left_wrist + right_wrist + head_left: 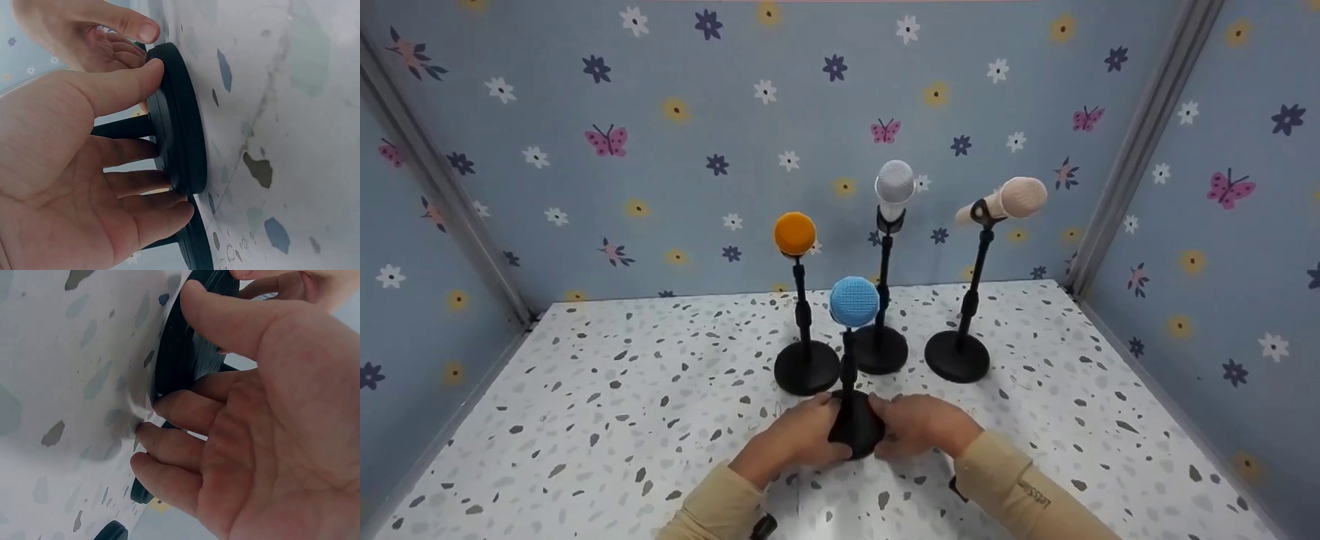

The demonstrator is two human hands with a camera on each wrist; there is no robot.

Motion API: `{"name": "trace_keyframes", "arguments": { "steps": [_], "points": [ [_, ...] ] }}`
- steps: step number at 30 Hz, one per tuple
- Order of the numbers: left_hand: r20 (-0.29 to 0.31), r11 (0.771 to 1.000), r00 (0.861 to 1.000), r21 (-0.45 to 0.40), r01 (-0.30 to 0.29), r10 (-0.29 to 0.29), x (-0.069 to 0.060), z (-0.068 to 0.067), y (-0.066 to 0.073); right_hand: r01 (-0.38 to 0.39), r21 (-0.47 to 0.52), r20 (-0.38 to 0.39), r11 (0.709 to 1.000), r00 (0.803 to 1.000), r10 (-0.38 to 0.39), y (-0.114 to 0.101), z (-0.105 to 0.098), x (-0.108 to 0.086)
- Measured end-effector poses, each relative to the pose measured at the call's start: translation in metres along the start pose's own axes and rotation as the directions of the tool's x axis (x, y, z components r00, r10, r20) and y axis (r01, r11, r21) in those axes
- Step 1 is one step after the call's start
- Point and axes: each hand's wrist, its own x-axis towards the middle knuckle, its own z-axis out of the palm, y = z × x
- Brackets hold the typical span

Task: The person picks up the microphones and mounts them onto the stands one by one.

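Observation:
A black microphone stand (855, 429) carrying a blue microphone (853, 301) stands upright near the front of the group. My left hand (808, 433) grips the left side of its round base (179, 121), with the thumb at the rim in the left wrist view. On the opposite side my right hand (919, 424) holds the same base, its thumb (197, 298) on the rim and its fingers along the side. The two lowest fingers of that hand lie close to the tabletop. The blue head partly covers the stand behind it.
Behind stand several more black stands, with an orange microphone (795, 233) at left, a white microphone (895, 184) in the middle and a tilted pale pink microphone (1020, 198) at right. Flower-patterned walls (660, 180) enclose the speckled white table (607, 382).

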Motion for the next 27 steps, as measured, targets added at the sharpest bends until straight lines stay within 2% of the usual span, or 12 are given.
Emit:
{"name": "trace_keyframes", "arguments": {
  "steps": [7,16,20,24,27],
  "points": [
    [0.019,0.998,0.999,-0.055,0.031,-0.03,-0.012,-0.001,-0.009,0.021,-0.041,0.01,0.999,1.0,-0.02,-0.01,0.005,0.0],
    [0.014,0.997,0.998,-0.049,0.06,-0.06,-0.03,-0.007,-0.019,0.038,-0.052,0.02,0.998,0.999,-0.037,-0.033,0.002,0.01],
    [0.0,0.997,0.997,-0.043,0.071,-0.071,-0.039,-0.011,-0.028,0.05,-0.06,-0.007,0.997,0.999,-0.05,-0.047,0.003,0.018],
    [-0.041,0.99,0.99,-0.042,0.135,-0.137,-0.044,-0.013,-0.041,0.065,-0.089,-0.082,0.994,0.994,-0.072,-0.066,0.006,0.029],
    [-0.057,0.976,0.975,-0.032,0.214,-0.216,-0.047,-0.016,-0.051,0.05,-0.143,-0.137,0.988,0.988,-0.07,-0.083,0.01,0.04]
  ]
}}
